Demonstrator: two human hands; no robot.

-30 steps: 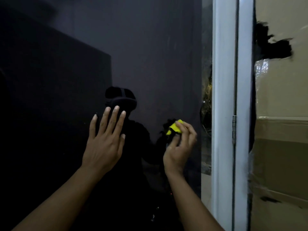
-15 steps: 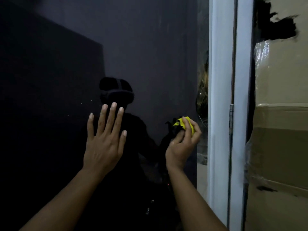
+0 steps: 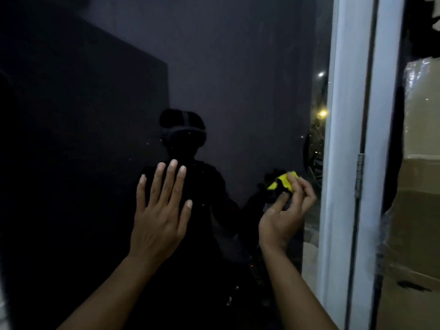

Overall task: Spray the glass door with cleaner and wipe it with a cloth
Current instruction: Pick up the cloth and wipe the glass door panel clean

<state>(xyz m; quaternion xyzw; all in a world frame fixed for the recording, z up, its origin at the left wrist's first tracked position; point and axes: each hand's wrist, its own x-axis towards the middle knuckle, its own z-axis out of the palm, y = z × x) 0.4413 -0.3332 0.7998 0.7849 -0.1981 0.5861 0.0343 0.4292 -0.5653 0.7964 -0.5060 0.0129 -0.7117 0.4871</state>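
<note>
The dark glass door fills most of the view and mirrors a person's silhouette. My left hand lies flat against the pane with straight, spread fingers, low in the middle. To its right, my right hand grips a bunched yellow cloth and holds it against the glass, close to the door's right edge. Most of the cloth is hidden behind the fingers. No spray bottle is in view.
A white door frame runs top to bottom just right of the cloth, with a metal hinge on it. Beyond the frame stands brown cardboard with torn plastic wrap. Street lights show through the glass's right strip.
My right hand with the cloth slid right toward the frame and then stayed near it. My left hand stayed flat on the glass. The view shifted, showing more of the door's upper part.
</note>
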